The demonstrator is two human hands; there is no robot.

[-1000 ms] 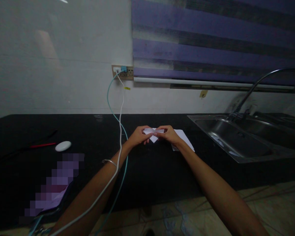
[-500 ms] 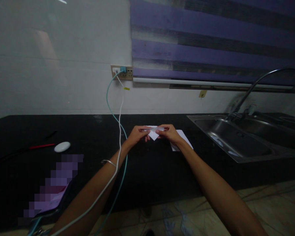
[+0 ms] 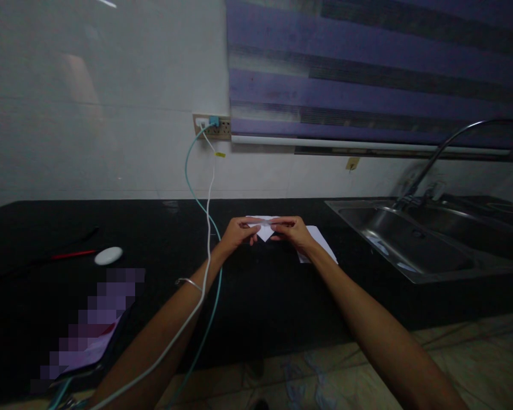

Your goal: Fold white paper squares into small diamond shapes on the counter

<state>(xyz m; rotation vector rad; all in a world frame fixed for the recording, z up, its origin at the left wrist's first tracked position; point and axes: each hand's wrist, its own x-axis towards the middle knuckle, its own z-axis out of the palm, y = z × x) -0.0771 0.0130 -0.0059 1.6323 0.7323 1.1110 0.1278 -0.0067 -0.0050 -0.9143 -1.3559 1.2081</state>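
Note:
A small piece of folded white paper (image 3: 265, 230), with a point aimed toward me, is held just over the black counter. My left hand (image 3: 238, 232) pinches its left side, thumb on the near face. On the other side my right hand (image 3: 291, 230) grips it the same way, fingers behind and along the top edge. Parts of the paper are hidden by the fingers. Beside my right wrist lies more white paper (image 3: 321, 242) on the counter, partly covered by the forearm.
A steel sink (image 3: 370, 250) with a curved faucet (image 3: 442, 149) is at right. White and teal cables run from the wall socket (image 3: 222, 128) across my left forearm. A phone (image 3: 94, 336), a white oval object (image 3: 108, 255) and a red stick-like item (image 3: 74, 254) lie left.
Both hands still hold the folded paper. It has shifted very slightly left, and the right fingers have straightened a little along its top edge.

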